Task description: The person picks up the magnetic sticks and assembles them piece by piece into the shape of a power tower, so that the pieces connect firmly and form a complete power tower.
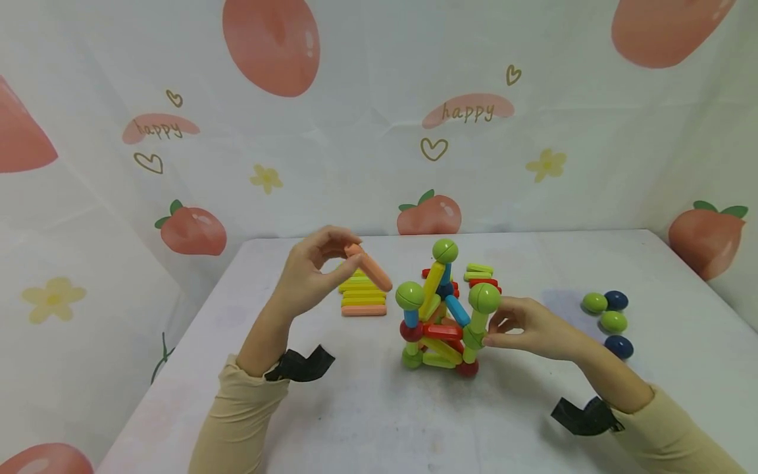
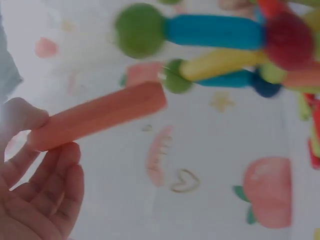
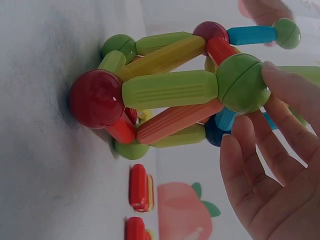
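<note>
Your white table (image 1: 355, 421) carries the ball-and-stick frame (image 1: 443, 332) near its middle. Your left hand (image 1: 314, 270) pinches one end of an orange stick (image 1: 373, 270); your right hand (image 1: 529, 327) pinches a green ball (image 3: 243, 83) on the frame's right side. The orange stick slants in the air (its free end apart from the frame). Four loose balls (image 1: 613, 321) lie to your right.

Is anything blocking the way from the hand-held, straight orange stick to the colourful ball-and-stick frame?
Nothing visible: the head view shows only a gap between the orange stick and the frame, by its upper-left green ball.
</note>
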The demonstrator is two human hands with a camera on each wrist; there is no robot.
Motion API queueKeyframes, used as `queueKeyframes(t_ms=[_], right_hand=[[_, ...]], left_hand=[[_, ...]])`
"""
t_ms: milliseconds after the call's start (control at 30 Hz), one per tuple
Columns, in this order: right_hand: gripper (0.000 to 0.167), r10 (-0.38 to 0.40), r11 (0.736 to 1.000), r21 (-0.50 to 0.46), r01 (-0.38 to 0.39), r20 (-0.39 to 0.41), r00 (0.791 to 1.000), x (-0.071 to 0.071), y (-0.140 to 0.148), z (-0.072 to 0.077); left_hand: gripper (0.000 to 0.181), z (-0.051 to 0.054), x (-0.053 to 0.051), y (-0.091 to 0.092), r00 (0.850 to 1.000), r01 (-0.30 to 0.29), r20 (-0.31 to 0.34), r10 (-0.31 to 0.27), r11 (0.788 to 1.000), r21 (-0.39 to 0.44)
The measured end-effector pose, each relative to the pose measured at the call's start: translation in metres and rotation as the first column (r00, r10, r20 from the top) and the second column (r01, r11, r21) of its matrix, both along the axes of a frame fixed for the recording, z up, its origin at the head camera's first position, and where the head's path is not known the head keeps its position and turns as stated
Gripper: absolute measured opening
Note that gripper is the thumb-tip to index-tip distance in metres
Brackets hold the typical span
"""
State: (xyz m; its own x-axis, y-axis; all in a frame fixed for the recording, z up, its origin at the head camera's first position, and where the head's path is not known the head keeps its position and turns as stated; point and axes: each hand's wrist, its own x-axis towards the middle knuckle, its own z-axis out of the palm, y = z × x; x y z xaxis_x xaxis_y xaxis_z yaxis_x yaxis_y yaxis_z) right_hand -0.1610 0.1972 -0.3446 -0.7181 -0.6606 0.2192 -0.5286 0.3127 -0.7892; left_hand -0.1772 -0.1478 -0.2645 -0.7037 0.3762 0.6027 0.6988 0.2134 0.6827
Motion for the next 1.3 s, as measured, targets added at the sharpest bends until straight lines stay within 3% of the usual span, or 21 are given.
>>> queueKeyframes(t_ms=[133, 233, 333, 433, 633, 767, 900, 1100, 1300], right_hand=[[0.033, 0.001, 1.000, 0.001, -0.001, 0.000, 1.000, 0.000, 0.000, 0.000], [0.033, 0.003, 1.000, 0.000, -0.003, -0.002, 1.000, -0.001, 0.001, -0.001], [0.034, 0.003, 1.000, 0.000, -0.003, 0.001, 1.000, -0.001, 0.001, -0.001], [0.034, 0.001, 1.000, 0.000, -0.001, 0.008, 1.000, -0.002, 0.001, -0.001], [0.033, 0.002, 1.000, -0.011, -0.002, 0.009, 1.000, -0.002, 0.001, -0.001], [0.033, 0.002, 1.000, -0.013, -0.002, 0.009, 1.000, -0.002, 0.001, -0.001], [0.033, 0.000, 1.000, -0.010, 0.000, 0.012, 1.000, -0.001, 0.001, -0.001], [0.031, 0.013, 1.000, -0.014, -0.013, 0.007, 1.000, -0.001, 0.001, -0.002], [0.024, 0.040, 0.997, -0.060, -0.041, -0.006, 0.999, -0.001, -0.001, -0.001]], left_hand=[[0.025, 0.014, 0.008, 0.003, 0.997, 0.066, -0.061, -0.056, 0.979, 0.192], [0.036, 0.013, 0.012, 0.012, 0.994, 0.100, -0.056, -0.090, 0.966, 0.238], [0.042, 0.007, 0.014, 0.025, 0.996, 0.093, -0.033, -0.088, 0.978, 0.185], [0.031, -0.002, 0.014, 0.039, 0.997, 0.083, -0.009, -0.082, 0.993, 0.081], [0.022, -0.018, 0.012, 0.062, 0.994, 0.100, 0.045, -0.099, 0.994, -0.043], [0.020, -0.026, 0.010, 0.070, 0.987, 0.149, 0.070, -0.144, 0.986, -0.071], [0.020, -0.031, 0.010, 0.075, 0.974, 0.187, 0.143, -0.176, 0.980, -0.071], [0.021, -0.035, 0.012, 0.078, 0.961, 0.174, 0.232, -0.150, 0.981, -0.086], [0.022, -0.036, 0.014, 0.078, 0.956, 0.160, 0.267, -0.126, 0.981, -0.109]])
